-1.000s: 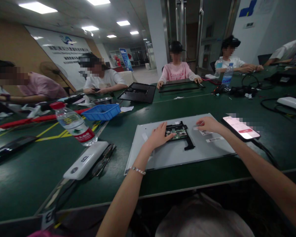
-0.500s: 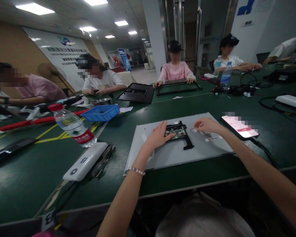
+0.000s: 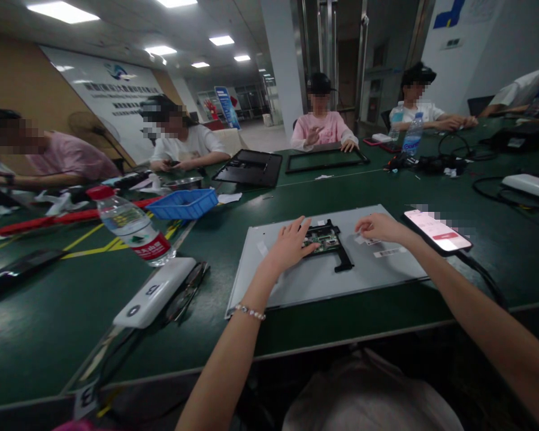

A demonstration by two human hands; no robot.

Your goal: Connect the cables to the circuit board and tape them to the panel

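Note:
A grey flat panel [image 3: 296,293], like the back of a screen, lies before me on the table. On it sits a black bracket [image 3: 342,260] with a green circuit board [image 3: 327,240]. My left hand [image 3: 291,244] rests over the board's left side, fingers spread and holding nothing. To the right of the bracket, my right hand [image 3: 379,228] is closed in a pinch on a small whitish piece of tape [image 3: 360,239], low over the panel. A printed label [image 3: 390,252] is stuck near that hand. The left fingers hide part of the board.
Left of the panel are glasses [image 3: 188,293], a white power bank [image 3: 155,293], a water bottle [image 3: 132,227] and a blue tray [image 3: 184,205]. A lit phone [image 3: 438,230] lies to the right. Across the table, a co-worker handles a black frame [image 3: 327,160] beside a black cover [image 3: 249,169].
My right hand has shifted very slightly, its pinch staying just above the panel. My left hand has barely moved. The co-worker opposite has lifted one hand off the black frame.

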